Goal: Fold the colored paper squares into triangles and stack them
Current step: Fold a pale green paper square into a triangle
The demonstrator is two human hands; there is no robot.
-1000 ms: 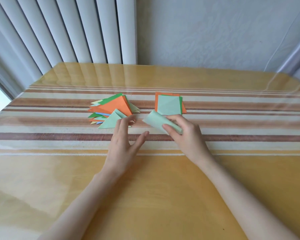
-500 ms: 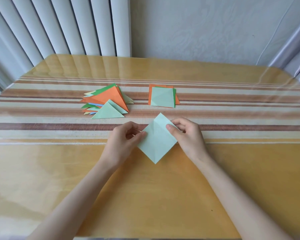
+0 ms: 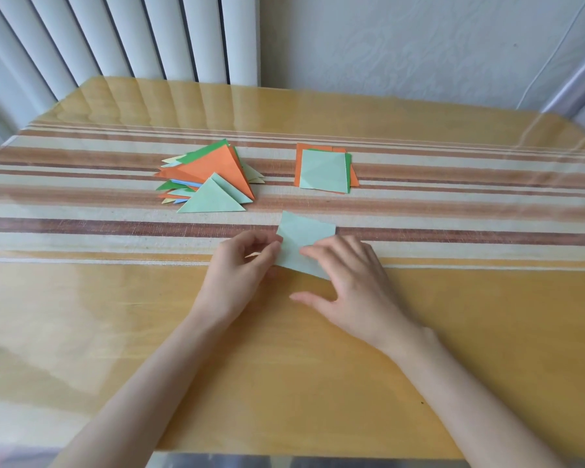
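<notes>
– Near the middle of the table (image 3: 284, 366), a pale green sheet (image 3: 304, 238) is held at a tilt, partly over the striped cloth (image 3: 81, 228). Its 9 o'clock edge is pinched by the left hand (image 3: 240, 265), thumb against fingertips.
– ok, and the right hand (image 3: 348, 285)?
– Laid on the sheet's 4 o'clock corner, fingers straight and pressed down, thumb spread out toward 9 o'clock on bare tabletop.
– where's the rest kept tho?
– Folded triangles (image 3: 213, 173) are piled at 11 o'clock from the sheet, orange and pale green on top. Unfolded squares (image 3: 323, 170) are stacked at 12 o'clock, pale green uppermost, orange underneath. Both piles are set apart on the cloth.
</notes>
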